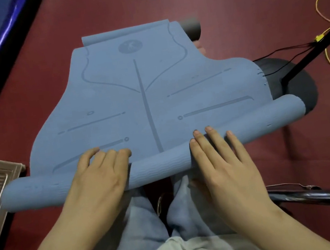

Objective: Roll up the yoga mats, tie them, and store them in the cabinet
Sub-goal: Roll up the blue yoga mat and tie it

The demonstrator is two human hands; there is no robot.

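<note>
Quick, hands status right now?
Left hand: open, pressing on the rolled part of the blue yoga mat.
Right hand: open, pressing the same roll.

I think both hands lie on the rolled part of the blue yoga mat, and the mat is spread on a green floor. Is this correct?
Not quite: the floor is dark red, not green, as the head view shows. The rest holds: the left hand and the right hand both lie on the rolled part of the blue yoga mat, which is spread on that floor.

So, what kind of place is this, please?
Probably an exercise or recording room, though I cannot be sure: a blue yoga mat half rolled on a dark red floor, a black stand base, and a yellow cable.
</note>
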